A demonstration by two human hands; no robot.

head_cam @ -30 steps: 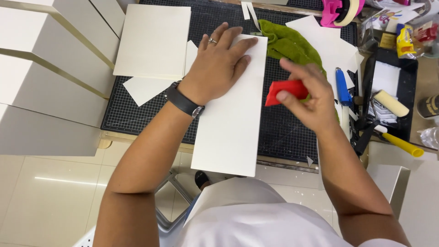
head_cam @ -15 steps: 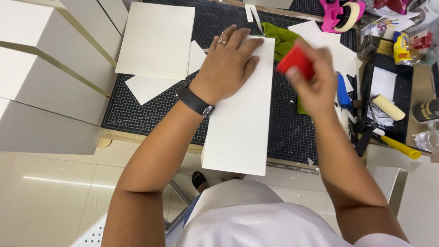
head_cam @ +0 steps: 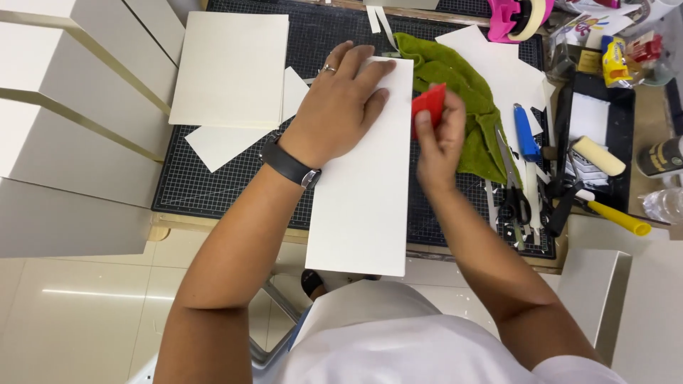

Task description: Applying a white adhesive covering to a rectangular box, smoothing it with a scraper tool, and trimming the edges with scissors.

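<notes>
A person's left hand [head_cam: 340, 110] lies flat, fingers spread, on the upper end of a long white rectangular board [head_cam: 366, 185] resting on a black gridded cutting mat [head_cam: 213, 188] on the counter. The right hand [head_cam: 441, 139] holds its grip closed on a small red plastic scraper [head_cam: 428, 105] at the board's right edge. Just right of the board lies a crumpled green cloth [head_cam: 455, 85]; beyond it, a blue-handled knife [head_cam: 526, 134] and scissors [head_cam: 514, 192]. Left of the board sits a square cream sheet [head_cam: 231, 67]. A pink tape dispenser [head_cam: 519, 16] stands above the cloth.
</notes>
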